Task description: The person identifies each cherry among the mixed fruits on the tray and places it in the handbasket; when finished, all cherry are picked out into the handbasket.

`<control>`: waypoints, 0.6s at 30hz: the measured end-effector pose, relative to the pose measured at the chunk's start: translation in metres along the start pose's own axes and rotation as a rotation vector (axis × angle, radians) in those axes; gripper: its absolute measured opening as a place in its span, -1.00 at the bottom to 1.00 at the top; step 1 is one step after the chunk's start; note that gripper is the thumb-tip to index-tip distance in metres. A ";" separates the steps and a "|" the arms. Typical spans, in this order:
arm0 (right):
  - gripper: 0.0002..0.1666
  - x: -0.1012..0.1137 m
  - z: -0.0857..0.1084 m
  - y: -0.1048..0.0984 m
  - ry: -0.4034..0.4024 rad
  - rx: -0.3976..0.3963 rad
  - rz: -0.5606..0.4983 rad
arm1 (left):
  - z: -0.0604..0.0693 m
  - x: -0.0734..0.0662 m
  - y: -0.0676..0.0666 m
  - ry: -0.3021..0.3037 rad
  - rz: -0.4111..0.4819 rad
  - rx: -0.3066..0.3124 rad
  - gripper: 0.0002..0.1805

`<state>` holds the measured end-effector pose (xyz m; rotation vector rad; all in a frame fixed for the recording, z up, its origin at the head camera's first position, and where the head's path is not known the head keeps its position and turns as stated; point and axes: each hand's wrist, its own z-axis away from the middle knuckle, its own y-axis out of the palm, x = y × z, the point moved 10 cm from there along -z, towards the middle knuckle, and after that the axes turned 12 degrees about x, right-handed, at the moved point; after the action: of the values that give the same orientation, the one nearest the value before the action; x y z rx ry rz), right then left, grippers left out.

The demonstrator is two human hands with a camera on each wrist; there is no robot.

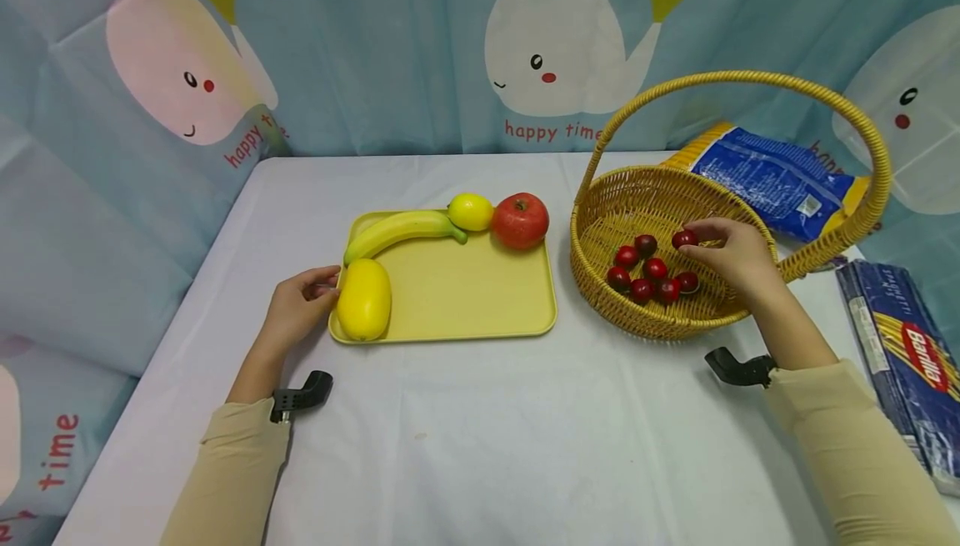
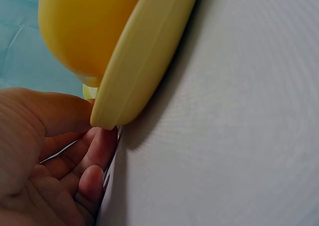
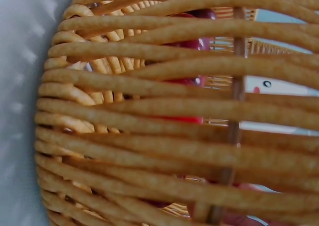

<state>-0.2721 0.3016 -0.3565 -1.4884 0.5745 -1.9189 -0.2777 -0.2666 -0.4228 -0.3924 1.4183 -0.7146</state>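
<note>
Over the wicker basket [image 1: 637,325], my right hand [image 1: 738,258] pinches a dark red cherry [image 1: 684,238] between thumb and fingers. Several more cherries [image 1: 655,269] lie grouped on the basket's floor below it. At the left rim of a yellow tray [image 1: 465,296], my left hand [image 1: 296,308] holds the edge with thumb and fingers. Along that side of the tray lies a smooth yellow oval fruit [image 1: 364,300]. A banana [image 1: 405,227], a lemon [image 1: 471,212] and a red apple [image 1: 521,221] line its far side. In the right wrist view, basket weave [image 3: 149,141] hides most of the hand.
The basket's tall handle [image 1: 750,77] arches above my right hand. Behind the basket lies a blue and yellow bag [image 1: 772,179]; blue spaghetti packs [image 1: 911,354] lie at the right. A white cloth [image 1: 480,446] covers the table, and a whale-print curtain [image 1: 390,54] hangs behind.
</note>
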 end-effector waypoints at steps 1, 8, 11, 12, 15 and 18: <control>-0.42 0.000 0.000 0.001 0.000 0.005 -0.002 | 0.000 -0.001 0.000 0.005 0.001 -0.002 -0.56; -0.39 -0.002 -0.002 0.002 -0.005 0.012 0.004 | 0.001 -0.002 0.000 0.020 -0.001 -0.005 -0.56; -0.39 -0.002 -0.002 0.000 -0.021 -0.003 0.018 | 0.000 -0.001 0.000 0.019 -0.001 -0.002 -0.56; -0.39 -0.002 -0.002 0.000 -0.024 -0.008 0.021 | -0.001 0.000 0.000 0.020 -0.001 -0.001 -0.56; -0.39 -0.002 -0.001 -0.001 -0.032 -0.019 0.023 | -0.002 0.000 0.001 0.021 -0.004 0.000 -0.56; -0.37 0.000 0.000 -0.002 -0.034 -0.025 0.033 | -0.003 -0.001 0.001 0.023 -0.007 0.007 -0.56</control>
<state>-0.2721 0.3032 -0.3553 -1.5154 0.6056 -1.8639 -0.2800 -0.2653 -0.4232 -0.3850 1.4363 -0.7310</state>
